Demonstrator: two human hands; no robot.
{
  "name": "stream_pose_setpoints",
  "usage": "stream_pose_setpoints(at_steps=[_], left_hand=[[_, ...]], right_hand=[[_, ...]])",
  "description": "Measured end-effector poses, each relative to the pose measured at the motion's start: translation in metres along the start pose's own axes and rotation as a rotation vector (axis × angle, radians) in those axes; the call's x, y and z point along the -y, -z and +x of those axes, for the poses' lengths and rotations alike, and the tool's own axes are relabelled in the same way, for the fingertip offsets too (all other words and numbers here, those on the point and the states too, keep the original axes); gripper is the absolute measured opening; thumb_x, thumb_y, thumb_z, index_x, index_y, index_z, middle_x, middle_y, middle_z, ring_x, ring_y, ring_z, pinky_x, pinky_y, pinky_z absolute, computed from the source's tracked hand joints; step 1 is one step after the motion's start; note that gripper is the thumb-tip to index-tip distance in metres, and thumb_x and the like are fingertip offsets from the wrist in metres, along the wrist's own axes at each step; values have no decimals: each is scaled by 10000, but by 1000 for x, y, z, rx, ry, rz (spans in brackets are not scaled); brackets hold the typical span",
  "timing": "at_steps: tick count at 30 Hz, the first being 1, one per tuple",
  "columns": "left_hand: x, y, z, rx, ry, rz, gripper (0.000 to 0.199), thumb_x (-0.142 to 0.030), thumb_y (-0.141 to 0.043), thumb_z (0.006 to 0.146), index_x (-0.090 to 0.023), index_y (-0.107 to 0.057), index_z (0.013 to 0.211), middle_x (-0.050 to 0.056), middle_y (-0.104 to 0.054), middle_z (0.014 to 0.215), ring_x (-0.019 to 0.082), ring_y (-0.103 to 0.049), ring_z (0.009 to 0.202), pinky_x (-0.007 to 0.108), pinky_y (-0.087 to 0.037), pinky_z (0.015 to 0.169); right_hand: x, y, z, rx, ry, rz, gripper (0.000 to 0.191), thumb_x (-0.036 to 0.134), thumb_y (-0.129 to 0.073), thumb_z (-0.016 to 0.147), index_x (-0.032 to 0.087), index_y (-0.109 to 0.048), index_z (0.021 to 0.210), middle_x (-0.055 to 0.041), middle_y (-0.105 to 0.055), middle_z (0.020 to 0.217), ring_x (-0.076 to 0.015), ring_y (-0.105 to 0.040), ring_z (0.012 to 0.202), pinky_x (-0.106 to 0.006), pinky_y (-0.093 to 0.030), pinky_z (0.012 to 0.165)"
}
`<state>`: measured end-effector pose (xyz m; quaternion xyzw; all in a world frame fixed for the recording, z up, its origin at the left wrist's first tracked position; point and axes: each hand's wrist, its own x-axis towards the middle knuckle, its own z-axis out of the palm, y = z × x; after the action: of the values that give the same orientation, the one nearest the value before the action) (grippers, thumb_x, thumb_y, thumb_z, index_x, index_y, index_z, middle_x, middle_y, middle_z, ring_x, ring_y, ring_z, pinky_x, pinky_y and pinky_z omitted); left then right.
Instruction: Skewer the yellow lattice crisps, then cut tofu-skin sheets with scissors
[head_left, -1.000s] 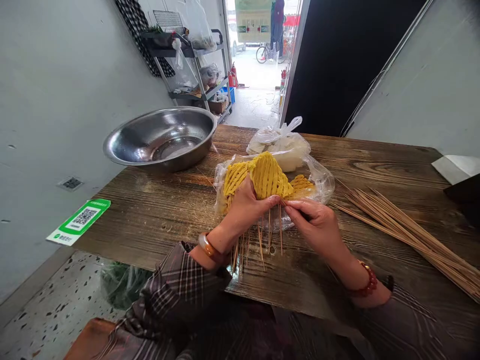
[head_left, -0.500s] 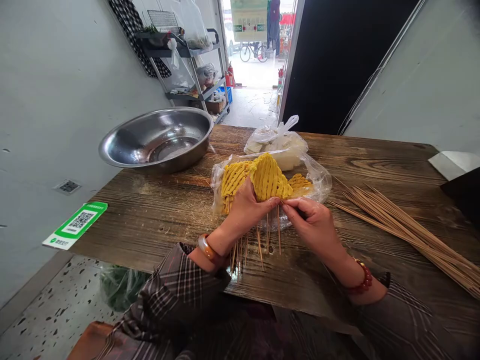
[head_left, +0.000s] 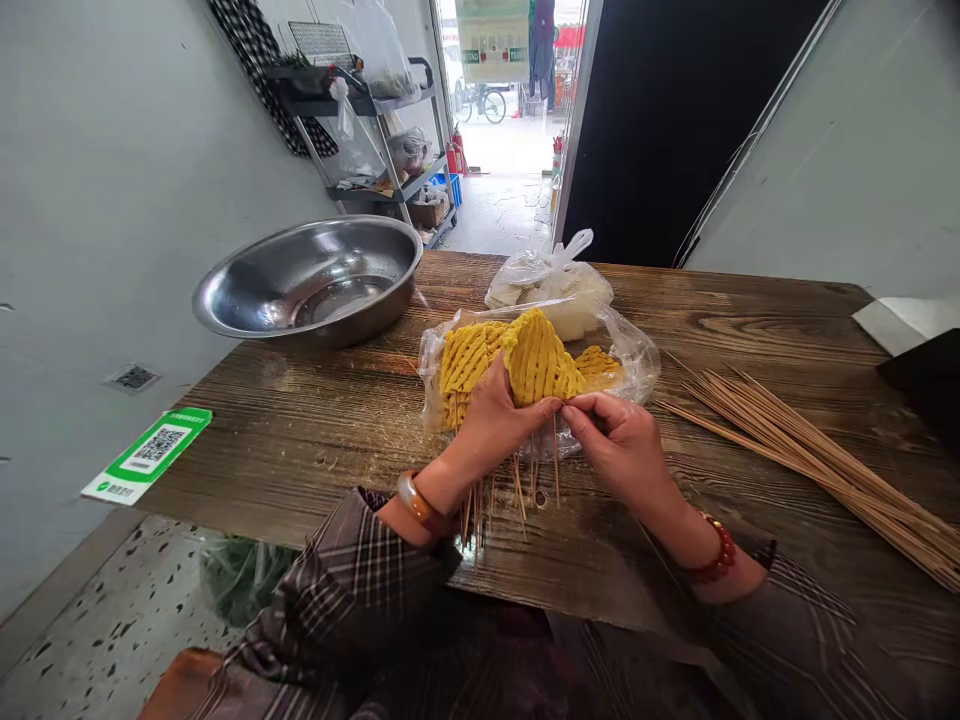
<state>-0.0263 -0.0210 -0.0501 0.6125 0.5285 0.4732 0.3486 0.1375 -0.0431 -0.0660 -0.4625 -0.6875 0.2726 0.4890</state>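
A yellow, ridged slab of food [head_left: 541, 358] stands tilted in my left hand [head_left: 495, 420], whose thumb presses along its lower edge. My right hand [head_left: 619, 440] pinches the tip of a thin bamboo skewer [head_left: 654, 542] against that edge, close to my left thumb. Most of this skewer is hidden by the right hand. Behind and left of my left hand, more yellow ridged slabs [head_left: 469, 360] lie on a clear plastic bag [head_left: 637, 350]. Several bamboo skewers [head_left: 519, 490] stick out toward me below the slabs. A smaller yellow piece [head_left: 598, 362] lies on the bag at right.
Loose bamboo skewers [head_left: 810, 450] lie on the wooden table [head_left: 315, 440] to the right. A large steel basin [head_left: 315, 285] stands at the back left. Behind the slabs sits a tied plastic bag [head_left: 559, 285] with pale contents. A green QR-code card [head_left: 150, 455] is at the left edge.
My hands keep almost the same grip on the slab and skewer. The view has shifted slightly, and the bicycle outside the doorway has moved left.
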Motion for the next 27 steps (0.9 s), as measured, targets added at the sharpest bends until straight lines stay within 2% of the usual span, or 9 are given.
stream_pose_setpoints(at_steps=[3, 9, 13, 22, 27], left_hand=[[0, 0, 0, 9, 7, -61, 501, -289, -809, 663, -175, -567, 1087, 98, -676, 1096, 271, -627, 1064, 470, -491, 959], [2, -1, 2, 71, 62, -380, 441, -296, -786, 705, -164, -592, 1078, 97, -687, 1128, 244, -648, 1043, 426, -512, 948], [3, 2, 6, 36, 98, -492, 453, -274, -792, 695, -163, -588, 1083, 90, -692, 1117, 227, -663, 1010, 410, -532, 932], [0, 5, 6, 46, 59, -493, 500, -296, -791, 692, -171, -582, 1129, 94, -691, 1161, 242, -666, 1063, 417, -545, 952], [1, 5, 5, 28, 60, -435, 461, -286, -796, 689, -172, -602, 1091, 91, -702, 1119, 267, -667, 1047, 452, -560, 931]], right_hand=[[0, 0, 0, 5, -7, 8, 155, 269, -620, 890, 185, -696, 785, 5, -693, 698, -136, -614, 642, -268, -467, 632], [-3, 0, 1, 16, -17, 4, 157, 302, -632, 884, 184, -719, 827, -14, -725, 743, -150, -635, 665, -285, -481, 640], [-3, -1, 0, 38, -9, 17, 169, 321, -642, 877, 195, -750, 903, -40, -768, 848, -170, -675, 722, -306, -518, 670], [-5, -1, -1, 22, 36, 74, 162, 273, -656, 871, 254, -782, 971, -42, -791, 963, -211, -736, 877, -371, -584, 805], [-4, 0, -1, 16, 65, 54, 167, 242, -653, 876, 257, -782, 981, -36, -790, 976, -207, -736, 893, -363, -585, 821]])
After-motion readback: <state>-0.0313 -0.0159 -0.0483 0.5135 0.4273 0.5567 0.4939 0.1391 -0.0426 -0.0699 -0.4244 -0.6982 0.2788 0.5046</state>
